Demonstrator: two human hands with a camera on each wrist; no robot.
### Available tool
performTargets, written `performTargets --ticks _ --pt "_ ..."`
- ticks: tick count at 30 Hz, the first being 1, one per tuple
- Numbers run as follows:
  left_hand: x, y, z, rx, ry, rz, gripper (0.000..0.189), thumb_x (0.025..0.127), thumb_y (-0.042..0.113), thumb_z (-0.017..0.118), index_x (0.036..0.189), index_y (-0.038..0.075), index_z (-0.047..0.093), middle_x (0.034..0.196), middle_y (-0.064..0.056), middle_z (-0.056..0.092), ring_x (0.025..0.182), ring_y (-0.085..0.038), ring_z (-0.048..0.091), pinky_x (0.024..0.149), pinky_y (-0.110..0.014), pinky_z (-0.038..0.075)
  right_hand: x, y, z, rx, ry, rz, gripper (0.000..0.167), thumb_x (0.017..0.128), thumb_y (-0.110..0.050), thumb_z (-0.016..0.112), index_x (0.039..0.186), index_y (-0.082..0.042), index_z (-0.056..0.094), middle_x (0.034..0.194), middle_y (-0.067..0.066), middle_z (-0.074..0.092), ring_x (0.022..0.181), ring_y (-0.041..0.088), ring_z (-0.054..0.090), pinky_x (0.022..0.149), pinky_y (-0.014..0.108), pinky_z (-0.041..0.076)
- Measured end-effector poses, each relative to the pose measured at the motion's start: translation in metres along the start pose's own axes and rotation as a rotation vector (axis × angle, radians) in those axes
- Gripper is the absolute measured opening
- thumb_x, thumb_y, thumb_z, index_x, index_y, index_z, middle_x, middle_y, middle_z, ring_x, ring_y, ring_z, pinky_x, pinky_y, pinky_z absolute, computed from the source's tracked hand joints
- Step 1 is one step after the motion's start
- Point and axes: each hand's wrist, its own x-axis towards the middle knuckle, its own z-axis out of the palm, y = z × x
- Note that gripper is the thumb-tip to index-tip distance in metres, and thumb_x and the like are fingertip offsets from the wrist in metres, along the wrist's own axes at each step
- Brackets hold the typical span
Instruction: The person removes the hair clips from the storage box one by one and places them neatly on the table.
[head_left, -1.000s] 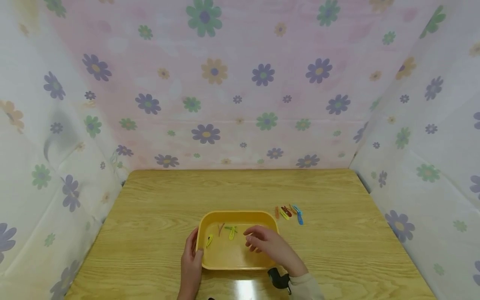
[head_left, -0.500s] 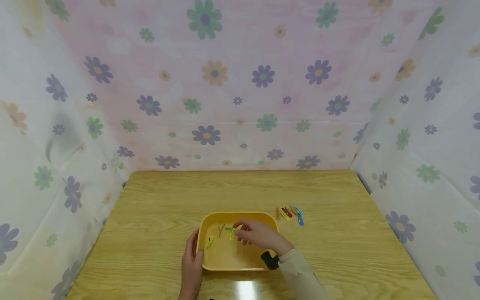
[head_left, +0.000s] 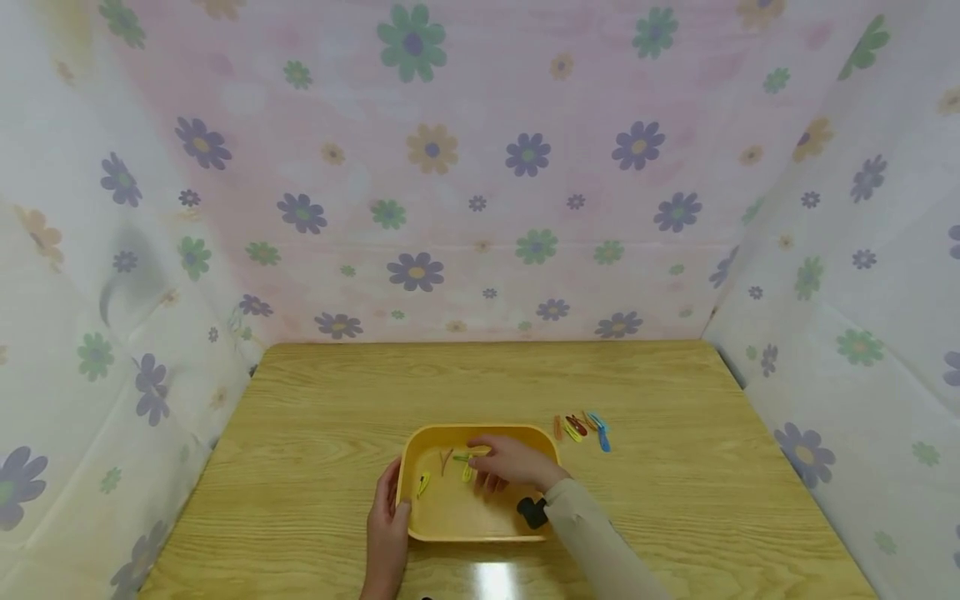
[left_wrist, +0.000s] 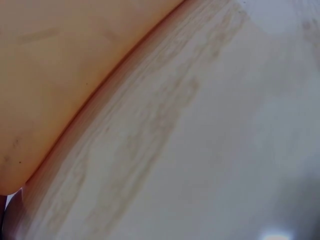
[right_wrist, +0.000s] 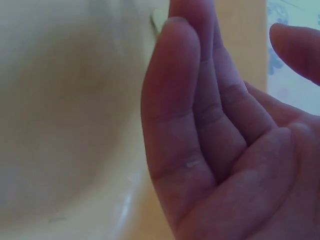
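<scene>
Around the left rim of the yellow tray (head_left: 450,518), head cam, my left hand (head_left: 387,527) is clamped on; my right hand (head_left: 513,463) hovers over its middle, near a yellow hair clip (head_left: 467,474) inside. Left wrist: tray wall, grip's cut off, can't tell. Right wrist: thumb spread from fingers.

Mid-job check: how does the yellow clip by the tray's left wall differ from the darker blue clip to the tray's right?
Place: the yellow clip is inside the yellow tray; the blue clip is on the table.
Neighbours: the yellow clip lies apart from other clips; the blue clip sits right by a light-blue clip.
Slant, in the head view: the yellow clip's top leans right, the blue clip's left.
Shared: both are small, slim clips.
</scene>
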Motion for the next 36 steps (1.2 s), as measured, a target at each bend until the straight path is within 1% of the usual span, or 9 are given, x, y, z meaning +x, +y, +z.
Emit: performTargets --ticks 4,7,11,15,20,24,28,31,36 --pt "0.000 0.000 0.000 0.000 0.001 0.007 0.059 0.084 -0.003 0.040 0.134 0.027 0.036 0.135 0.011 0.036 0.125 -0.004 0.030 0.092 -0.013 0.032 0.005 0.003 0.003 0.052 -0.038 0.016 0.049 0.091 -0.020 0.048 0.133 0.001 0.035 0.078 0.018 0.064 0.067 0.035 0.061 0.060 0.042 0.051" --pt "0.000 0.000 0.000 0.002 0.003 0.010 0.059 0.084 -0.003 0.040 0.134 0.027 0.037 0.135 0.011 0.036 0.125 -0.005 0.030 0.093 -0.013 0.031 0.006 0.004 0.006 0.071 -0.043 0.044 0.046 0.091 -0.019 0.049 0.131 0.001 0.037 0.076 0.020 0.063 0.065 0.035 0.061 0.059 0.042 0.051" --pt "-0.001 0.002 0.001 0.007 -0.001 -0.001 0.059 0.084 -0.002 0.040 0.135 0.028 0.036 0.135 0.011 0.036 0.125 -0.005 0.029 0.093 -0.014 0.031 0.008 0.007 0.010 0.037 -0.001 0.079 0.042 0.089 -0.019 0.052 0.125 0.000 0.043 0.073 0.017 0.062 0.059 0.030 0.060 0.056 0.039 0.051" --pt "-0.001 0.003 0.001 0.010 -0.004 -0.004 0.059 0.084 -0.002 0.040 0.135 0.028 0.036 0.135 0.012 0.036 0.126 -0.004 0.028 0.093 -0.014 0.031 0.010 0.011 0.013 -0.001 0.042 0.090 0.037 0.088 -0.020 0.053 0.120 -0.002 0.048 0.069 0.014 0.061 0.054 0.023 0.057 0.051 0.036 0.050" --pt "-0.001 0.003 0.001 0.014 -0.002 0.000 0.058 0.084 -0.002 0.040 0.135 0.026 0.035 0.136 0.011 0.035 0.126 -0.004 0.028 0.093 -0.014 0.030 0.013 0.014 0.016 -0.043 0.054 0.085 0.020 0.087 -0.019 0.055 0.101 -0.005 0.057 0.066 0.010 0.060 0.052 0.018 0.055 0.049 0.031 0.049" --pt "-0.001 0.002 0.001 0.012 0.000 0.006 0.058 0.084 -0.002 0.040 0.136 0.026 0.035 0.135 0.011 0.036 0.126 -0.004 0.029 0.093 -0.014 0.031 0.014 0.013 0.016 -0.088 0.059 0.086 0.010 0.086 -0.016 0.057 0.089 -0.007 0.060 0.066 0.008 0.060 0.052 0.017 0.054 0.049 0.030 0.048" --pt "0.000 0.001 0.000 0.011 0.004 0.025 0.059 0.084 -0.003 0.040 0.136 0.024 0.036 0.135 0.011 0.037 0.125 -0.005 0.030 0.093 -0.013 0.030 0.014 0.012 0.016 -0.139 0.063 0.086 0.007 0.085 -0.013 0.058 0.084 -0.007 0.061 0.065 0.008 0.060 0.053 0.017 0.055 0.050 0.030 0.048" --pt "0.000 0.000 0.000 0.012 0.002 0.032 0.059 0.083 -0.004 0.039 0.136 0.022 0.036 0.135 0.010 0.037 0.126 -0.005 0.029 0.094 -0.013 0.030 0.014 0.011 0.016 -0.151 0.060 0.081 0.007 0.085 -0.011 0.058 0.082 -0.006 0.062 0.064 0.008 0.060 0.054 0.017 0.055 0.051 0.031 0.049" --pt "0.000 0.000 0.000 0.010 -0.001 0.024 0.059 0.083 -0.004 0.040 0.137 0.021 0.035 0.135 0.011 0.036 0.126 -0.005 0.028 0.095 -0.014 0.029 0.012 0.011 0.014 -0.214 0.056 0.058 0.007 0.084 -0.011 0.057 0.081 -0.007 0.062 0.065 0.005 0.060 0.054 0.015 0.053 0.050 0.027 0.046"
